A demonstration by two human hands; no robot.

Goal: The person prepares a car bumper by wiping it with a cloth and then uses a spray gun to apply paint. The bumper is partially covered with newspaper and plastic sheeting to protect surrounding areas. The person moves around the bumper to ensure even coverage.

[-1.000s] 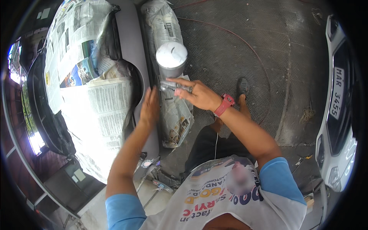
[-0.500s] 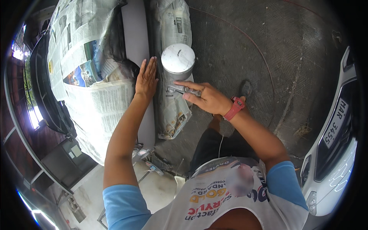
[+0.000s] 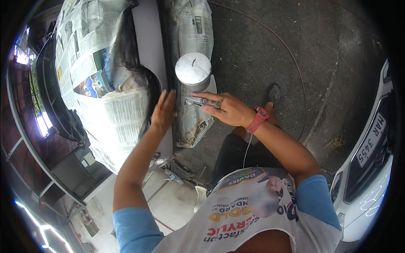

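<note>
My right hand [image 3: 231,109], a red watch on its wrist, is wrapped round a metal spray gun [image 3: 205,102]. A round cup with a paint-marked white lid [image 3: 193,68] sits at the gun's far end and hides part of it. My left hand [image 3: 163,110] is stretched out flat with its fingers forward, slightly blurred, over the edge of a smooth pale grey car panel [image 3: 152,46]. It holds nothing. Whether its palm presses on the panel I cannot tell.
Newspaper [image 3: 116,114] masks the car left of the panel; a newspaper-wrapped strip [image 3: 196,31] runs along its right. A thin reddish hose [image 3: 291,57] curves over the dark textured floor [image 3: 244,50]. At the far right stands a white car [image 3: 367,211].
My left hand has slid nearer to me along the panel. My right hand keeps its grip on the spray gun and has hardly moved. The view has shifted slightly.
</note>
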